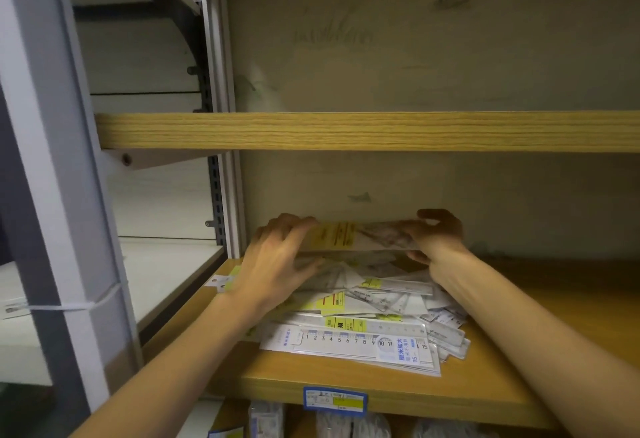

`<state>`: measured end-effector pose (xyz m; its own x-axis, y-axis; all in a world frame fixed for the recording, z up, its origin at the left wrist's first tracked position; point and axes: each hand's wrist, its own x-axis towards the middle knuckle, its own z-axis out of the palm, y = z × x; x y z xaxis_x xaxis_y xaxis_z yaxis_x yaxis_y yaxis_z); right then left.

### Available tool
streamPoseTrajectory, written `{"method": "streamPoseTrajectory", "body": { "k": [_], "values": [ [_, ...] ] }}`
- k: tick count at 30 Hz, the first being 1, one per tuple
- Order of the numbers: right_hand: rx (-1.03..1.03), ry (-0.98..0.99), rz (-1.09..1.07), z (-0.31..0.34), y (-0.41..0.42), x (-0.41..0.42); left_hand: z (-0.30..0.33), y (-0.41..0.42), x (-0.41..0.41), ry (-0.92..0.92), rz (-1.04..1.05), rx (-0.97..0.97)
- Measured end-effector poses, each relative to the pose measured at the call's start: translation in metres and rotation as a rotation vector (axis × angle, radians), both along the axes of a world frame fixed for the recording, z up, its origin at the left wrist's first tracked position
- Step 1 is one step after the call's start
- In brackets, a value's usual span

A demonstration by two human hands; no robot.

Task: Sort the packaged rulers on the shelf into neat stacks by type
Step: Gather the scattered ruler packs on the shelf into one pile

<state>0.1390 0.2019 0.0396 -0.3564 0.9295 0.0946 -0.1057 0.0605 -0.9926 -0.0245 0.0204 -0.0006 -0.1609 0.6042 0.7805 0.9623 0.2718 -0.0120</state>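
A loose heap of packaged rulers (pixel 363 306) lies on the wooden shelf (pixel 502 378), straight rulers at the front and clear triangle sets behind. Above the back of the heap both hands hold up a bundle of packaged triangle rulers (pixel 360 235) with a yellow label, standing on its long edge. My left hand (pixel 277 257) grips the bundle's left end. My right hand (pixel 433 233) grips its right end, fingers curled over the top. A white 15 cm ruler pack (pixel 356 344) lies frontmost.
A wooden shelf board (pixel 346 131) hangs close above the hands. A grey metal upright (pixel 228 195) bounds the shelf on the left. The shelf's right half is bare wood. A blue price tag (pixel 335 399) sits on the front edge; more packages show below.
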Motion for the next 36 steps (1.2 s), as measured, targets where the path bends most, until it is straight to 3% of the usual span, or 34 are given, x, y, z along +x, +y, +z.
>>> {"method": "streamPoseTrajectory", "body": {
  "k": [7, 13, 19, 26, 30, 36],
  "values": [
    [-0.012, 0.025, -0.075, -0.008, 0.010, -0.013, -0.007, -0.004, -0.007, -0.236, 0.007, -0.398],
    [-0.028, 0.036, -0.050, -0.009, 0.006, -0.017, -0.010, -0.002, -0.001, -0.393, -0.013, -0.564],
    [-0.044, 0.050, -0.054, -0.011, 0.002, -0.016, -0.006, -0.003, 0.005, -0.364, -0.052, -0.531],
    [-0.041, 0.085, -0.105, -0.008, -0.005, -0.013, -0.004, -0.005, 0.011, -0.154, 0.018, -0.520],
    [-0.021, 0.102, -0.123, -0.011, -0.009, -0.009, -0.006, -0.009, 0.014, 0.052, 0.029, -0.367],
    [0.056, 0.095, -0.233, -0.025, -0.012, 0.002, -0.011, -0.002, 0.010, 0.206, -0.188, -0.124]
  ]
}}
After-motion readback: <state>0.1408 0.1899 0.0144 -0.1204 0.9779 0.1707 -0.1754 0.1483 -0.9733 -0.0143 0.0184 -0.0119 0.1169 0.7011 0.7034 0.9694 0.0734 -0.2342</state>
